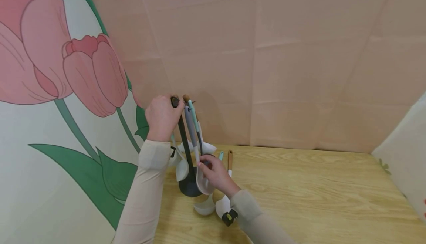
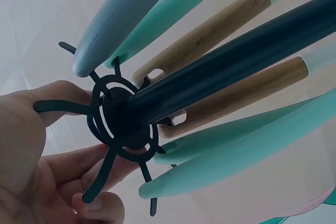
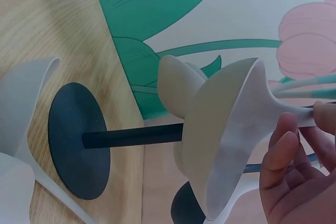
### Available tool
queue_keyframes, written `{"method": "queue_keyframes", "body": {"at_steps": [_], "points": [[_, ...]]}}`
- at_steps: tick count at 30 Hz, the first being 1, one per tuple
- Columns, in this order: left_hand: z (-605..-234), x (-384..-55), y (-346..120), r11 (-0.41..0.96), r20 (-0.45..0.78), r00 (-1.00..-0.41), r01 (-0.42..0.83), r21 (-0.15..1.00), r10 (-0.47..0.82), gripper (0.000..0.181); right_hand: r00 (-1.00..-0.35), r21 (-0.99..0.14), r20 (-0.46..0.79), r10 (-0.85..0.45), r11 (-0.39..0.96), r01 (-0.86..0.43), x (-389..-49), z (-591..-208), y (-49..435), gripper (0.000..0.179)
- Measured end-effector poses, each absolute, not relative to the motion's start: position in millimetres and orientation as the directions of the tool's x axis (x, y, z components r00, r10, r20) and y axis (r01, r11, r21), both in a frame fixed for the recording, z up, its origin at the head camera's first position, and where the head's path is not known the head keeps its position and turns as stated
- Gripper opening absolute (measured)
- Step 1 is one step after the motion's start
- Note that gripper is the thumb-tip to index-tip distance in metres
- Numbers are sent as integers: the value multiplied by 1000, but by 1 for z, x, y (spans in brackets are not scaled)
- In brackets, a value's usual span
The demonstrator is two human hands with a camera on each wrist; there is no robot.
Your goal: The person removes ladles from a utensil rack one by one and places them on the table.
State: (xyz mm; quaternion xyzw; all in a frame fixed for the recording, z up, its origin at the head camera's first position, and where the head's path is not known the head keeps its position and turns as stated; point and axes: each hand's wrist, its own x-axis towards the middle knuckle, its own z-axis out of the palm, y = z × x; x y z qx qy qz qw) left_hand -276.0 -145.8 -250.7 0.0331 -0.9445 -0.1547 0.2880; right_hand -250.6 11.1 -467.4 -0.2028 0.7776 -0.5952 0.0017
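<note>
A dark utensil rack (image 1: 183, 136) stands on the table, with a round base (image 3: 79, 140) and a ring of hooks (image 2: 107, 169) at its top. My left hand (image 1: 163, 116) grips that top, its fingers curled behind the hub. From one hook hangs a pale ladle (image 3: 231, 140) with a grey-blue handle (image 2: 118, 22). Low on the rack's right side, my right hand (image 1: 217, 173) pinches the ladle at its neck, just above the bowl. Utensils with teal handles (image 2: 231, 150) and wooden handles (image 2: 236, 90) hang from other hooks; two hooks near the left fingers are bare.
On the table (image 1: 299, 192), in front of the rack, lie another pale ladle (image 1: 204, 207) and a white-headed utensil. A wooden handle (image 1: 230, 157) and a teal handle (image 1: 221, 155) show beyond my right hand. A tulip-patterned wall (image 1: 86, 125) rises close on the left.
</note>
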Motion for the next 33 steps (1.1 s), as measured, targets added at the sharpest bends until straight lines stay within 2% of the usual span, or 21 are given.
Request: {"method": "queue_keyframes", "body": {"at_steps": [7,33], "points": [[-252,-276,-149,948,528,-836,30,316,-150,35,-920,-924,250,-302,209,-320,-249,-469,8,22],[-253,-275,-156,954,553,-822,41,296,-136,36,-903,-905,307,-300,202,-375,-233,-460,-2,18]]}}
